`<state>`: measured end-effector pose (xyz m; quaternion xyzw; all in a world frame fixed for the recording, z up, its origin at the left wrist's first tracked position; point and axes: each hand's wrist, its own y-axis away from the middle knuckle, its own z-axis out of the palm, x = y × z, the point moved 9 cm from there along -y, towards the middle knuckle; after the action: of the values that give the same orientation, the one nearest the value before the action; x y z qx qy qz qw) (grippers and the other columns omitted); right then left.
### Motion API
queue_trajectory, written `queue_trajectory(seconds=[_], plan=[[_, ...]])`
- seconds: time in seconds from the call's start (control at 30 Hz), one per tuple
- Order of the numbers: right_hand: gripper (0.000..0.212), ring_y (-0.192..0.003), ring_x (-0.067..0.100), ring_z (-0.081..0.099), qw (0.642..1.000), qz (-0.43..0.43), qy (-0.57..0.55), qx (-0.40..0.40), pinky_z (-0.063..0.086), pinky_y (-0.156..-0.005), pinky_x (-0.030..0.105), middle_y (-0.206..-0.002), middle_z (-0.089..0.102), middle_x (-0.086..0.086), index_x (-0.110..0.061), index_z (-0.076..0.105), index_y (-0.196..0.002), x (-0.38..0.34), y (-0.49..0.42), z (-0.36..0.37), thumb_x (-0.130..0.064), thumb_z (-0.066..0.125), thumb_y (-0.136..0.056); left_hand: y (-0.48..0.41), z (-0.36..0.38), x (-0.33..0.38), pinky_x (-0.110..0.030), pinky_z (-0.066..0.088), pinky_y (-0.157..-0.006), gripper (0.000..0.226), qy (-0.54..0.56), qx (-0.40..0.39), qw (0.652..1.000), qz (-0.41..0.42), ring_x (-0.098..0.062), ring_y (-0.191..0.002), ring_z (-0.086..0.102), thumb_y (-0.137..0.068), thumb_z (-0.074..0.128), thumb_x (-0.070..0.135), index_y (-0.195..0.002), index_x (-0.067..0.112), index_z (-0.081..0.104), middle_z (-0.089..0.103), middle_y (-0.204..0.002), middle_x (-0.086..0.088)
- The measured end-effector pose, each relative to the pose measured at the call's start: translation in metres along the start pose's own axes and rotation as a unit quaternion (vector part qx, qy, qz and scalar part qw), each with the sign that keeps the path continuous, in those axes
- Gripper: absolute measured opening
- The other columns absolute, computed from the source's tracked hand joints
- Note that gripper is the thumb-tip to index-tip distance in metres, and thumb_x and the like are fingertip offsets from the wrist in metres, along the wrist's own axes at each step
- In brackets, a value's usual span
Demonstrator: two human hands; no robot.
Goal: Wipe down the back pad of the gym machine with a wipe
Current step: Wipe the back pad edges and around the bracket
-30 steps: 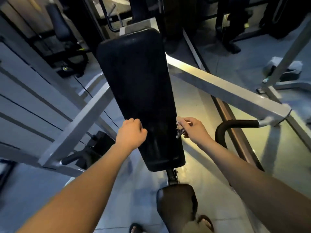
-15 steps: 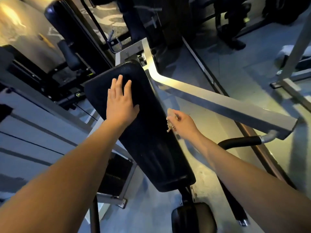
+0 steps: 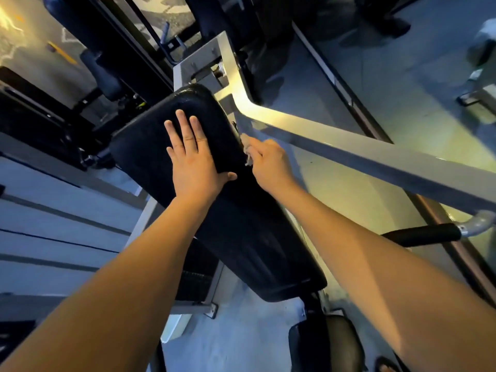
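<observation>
Left hand [image 3: 192, 162] lay flat, fingers straight, on upper back pad [image 3: 241, 237]. Right hand [image 3: 271, 167] pinched crumpled wipe [image 3: 246, 150] at pad's right edge, just beside grey frame arm [image 3: 349, 149]. Pad's lower half lay uncovered down to bottom edge.

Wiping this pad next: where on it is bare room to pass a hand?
Free: lower half of the back pad, below the left hand. Crowded: its top, left hand flat there, right hand pinching the wipe at the right edge.
</observation>
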<state>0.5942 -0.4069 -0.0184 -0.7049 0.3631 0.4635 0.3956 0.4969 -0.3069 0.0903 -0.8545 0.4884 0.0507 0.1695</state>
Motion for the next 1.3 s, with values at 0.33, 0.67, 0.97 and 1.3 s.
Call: queue_trajectory(seconds=[0.33, 0.67, 0.97, 1.3], plan=[[0.034, -0.096, 0.023, 0.061, 0.996, 0.057, -0.070, -0.002, 0.050, -0.083, 0.030, -0.105, 0.071, 0.010, -0.019, 0.075, -0.114, 0.007, -0.004, 0.000, -0.023, 0.043, -0.105, -0.004, 0.003, 0.007, -0.062, 0.015, -0.122, 0.150, -0.011, 0.014, 0.999, -0.031, -0.045, -0.151, -0.021, -0.064, 0.087, 0.058, -0.157, 0.001, -0.017, -0.027, -0.164, -0.020], [0.035, -0.087, 0.029, 0.059, 0.979, 0.194, 0.041, -0.046, 0.042, -0.070, 0.029, -0.102, 0.068, 0.009, -0.006, 0.070, -0.122, 0.111, 0.085, 0.020, 0.004, 0.048, -0.096, -0.005, 0.007, 0.011, -0.064, 0.013, -0.121, 0.150, -0.006, -0.007, 0.999, -0.036, -0.048, -0.148, -0.024, -0.068, 0.085, 0.057, -0.153, -0.002, -0.024, -0.031, -0.161, -0.023], [0.036, -0.104, 0.022, 0.064, 0.978, 0.172, -0.111, -0.028, 0.053, -0.096, 0.039, -0.120, 0.069, 0.010, -0.020, 0.069, -0.120, 0.054, 0.049, 0.011, -0.041, 0.043, -0.107, 0.032, 0.007, 0.031, -0.053, 0.012, -0.125, 0.128, 0.010, 0.006, 0.998, 0.065, -0.039, -0.154, -0.014, -0.079, 0.082, 0.046, -0.160, 0.003, -0.008, -0.025, -0.165, -0.018], [0.042, -0.128, 0.040, 0.056, 0.929, 0.364, -0.065, -0.022, 0.048, -0.103, 0.044, -0.137, 0.064, 0.016, -0.008, 0.068, -0.130, 0.190, 0.158, 0.034, 0.001, 0.042, -0.098, 0.034, 0.075, 0.041, -0.065, 0.008, -0.119, 0.151, -0.029, -0.025, 0.998, 0.055, -0.055, -0.148, -0.014, -0.068, 0.087, 0.053, -0.150, -0.007, -0.024, -0.020, -0.160, -0.034]])
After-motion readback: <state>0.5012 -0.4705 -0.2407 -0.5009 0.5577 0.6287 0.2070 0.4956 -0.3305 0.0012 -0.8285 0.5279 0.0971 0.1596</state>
